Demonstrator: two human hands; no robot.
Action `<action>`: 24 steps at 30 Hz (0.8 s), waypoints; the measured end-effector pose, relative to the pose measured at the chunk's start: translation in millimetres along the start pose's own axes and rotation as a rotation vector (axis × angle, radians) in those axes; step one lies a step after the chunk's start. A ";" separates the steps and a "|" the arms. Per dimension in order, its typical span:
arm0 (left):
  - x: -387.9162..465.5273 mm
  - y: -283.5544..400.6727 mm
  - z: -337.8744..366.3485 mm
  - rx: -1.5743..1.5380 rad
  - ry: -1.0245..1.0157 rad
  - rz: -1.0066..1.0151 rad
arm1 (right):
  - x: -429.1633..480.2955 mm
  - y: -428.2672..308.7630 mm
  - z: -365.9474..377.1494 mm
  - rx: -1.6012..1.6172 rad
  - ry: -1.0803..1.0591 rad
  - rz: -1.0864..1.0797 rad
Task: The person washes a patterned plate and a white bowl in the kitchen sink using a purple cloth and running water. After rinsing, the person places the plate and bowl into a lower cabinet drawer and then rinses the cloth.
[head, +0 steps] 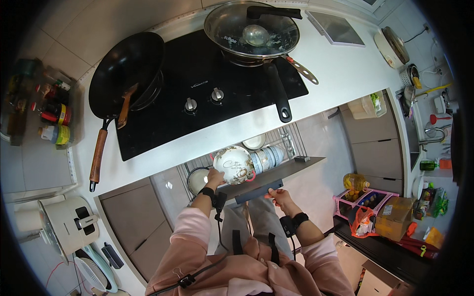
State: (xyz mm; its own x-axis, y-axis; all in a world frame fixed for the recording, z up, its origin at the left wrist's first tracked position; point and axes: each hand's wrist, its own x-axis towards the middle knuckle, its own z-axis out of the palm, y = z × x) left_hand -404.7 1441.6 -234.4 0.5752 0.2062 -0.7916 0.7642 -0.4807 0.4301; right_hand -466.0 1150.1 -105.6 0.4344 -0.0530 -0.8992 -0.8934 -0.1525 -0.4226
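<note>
My left hand (215,179) grips the lower left rim of a white floral bowl (231,161) that bears writing inside. The bowl is over an open wire pull-out drawer (293,142) below the cooktop. Just right of the bowl, several blue-and-white patterned bowls (268,157) stand on edge in a row. A white dish with a dark rim (199,180) lies partly behind my left hand, and another white dish (254,142) is at the back of the drawer. My right hand (282,199) has its fingers closed at the lower edge of the grey drawer handle (259,191).
Above the drawer runs the white countertop (207,137) with a black gas cooktop (177,79). A wok (126,70) holds a wooden spatula (126,105); a glass-lidded pan (251,33) points its handle (279,92) over the counter edge. A pink basket (385,193) and cardboard box (394,218) stand right.
</note>
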 end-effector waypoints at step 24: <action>-229.4 -68.2 -84.3 -0.562 0.398 0.428 | 65.4 -112.7 51.0 0.049 -0.043 -0.275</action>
State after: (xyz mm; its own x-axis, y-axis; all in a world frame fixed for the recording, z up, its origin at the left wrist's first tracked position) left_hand -564.1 1498.9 -45.6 0.8311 0.4396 -0.3405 0.4255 -0.1085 0.8984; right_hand -342.7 1214.2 -122.5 0.6568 0.0256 -0.7536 -0.7477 -0.1079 -0.6553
